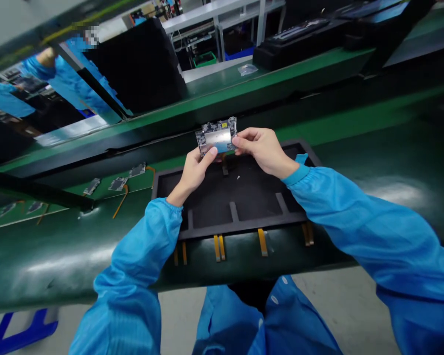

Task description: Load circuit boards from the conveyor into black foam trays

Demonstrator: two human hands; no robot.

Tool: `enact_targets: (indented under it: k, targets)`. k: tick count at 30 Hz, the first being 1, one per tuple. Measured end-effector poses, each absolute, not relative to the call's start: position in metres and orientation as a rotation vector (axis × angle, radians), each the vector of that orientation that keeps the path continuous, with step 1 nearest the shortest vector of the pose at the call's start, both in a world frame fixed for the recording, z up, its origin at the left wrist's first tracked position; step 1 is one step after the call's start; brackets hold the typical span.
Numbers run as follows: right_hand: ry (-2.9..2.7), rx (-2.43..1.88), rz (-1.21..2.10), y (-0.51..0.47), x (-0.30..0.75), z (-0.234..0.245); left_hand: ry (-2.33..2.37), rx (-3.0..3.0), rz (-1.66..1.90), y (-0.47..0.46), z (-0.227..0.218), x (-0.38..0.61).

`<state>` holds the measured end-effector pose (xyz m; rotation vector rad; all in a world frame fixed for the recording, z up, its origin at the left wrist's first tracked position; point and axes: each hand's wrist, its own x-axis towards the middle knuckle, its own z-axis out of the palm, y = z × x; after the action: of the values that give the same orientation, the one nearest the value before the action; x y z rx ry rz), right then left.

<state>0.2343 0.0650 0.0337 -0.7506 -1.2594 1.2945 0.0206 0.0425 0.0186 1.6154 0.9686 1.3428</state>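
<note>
1. Head view: left hand point(195, 172) and right hand point(264, 150) grip a circuit board point(217, 138), fingers clamped on its lower and right edges.
2. The circuit board is near the far rim of a black tray point(210, 197).

green crate point(204, 60) near white shelving point(207, 13) | clear packet point(247, 69) on ledge point(218, 83) | blue frame point(25, 337) lower left
</note>
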Motion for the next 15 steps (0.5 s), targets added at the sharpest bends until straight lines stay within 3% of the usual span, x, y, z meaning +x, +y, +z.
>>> enact_targets:
  k: [4, 15]
  targets:
    - [-1.194, -0.721, 1.380, 0.066, 0.234, 0.029, 0.944, 1.556, 1.211, 0.033, 0.023, 0.029]
    - [-1.170, -0.760, 1.620, 0.066, 0.239, 0.035, 0.991, 1.565, 1.251, 0.027, 0.034, 0.035]
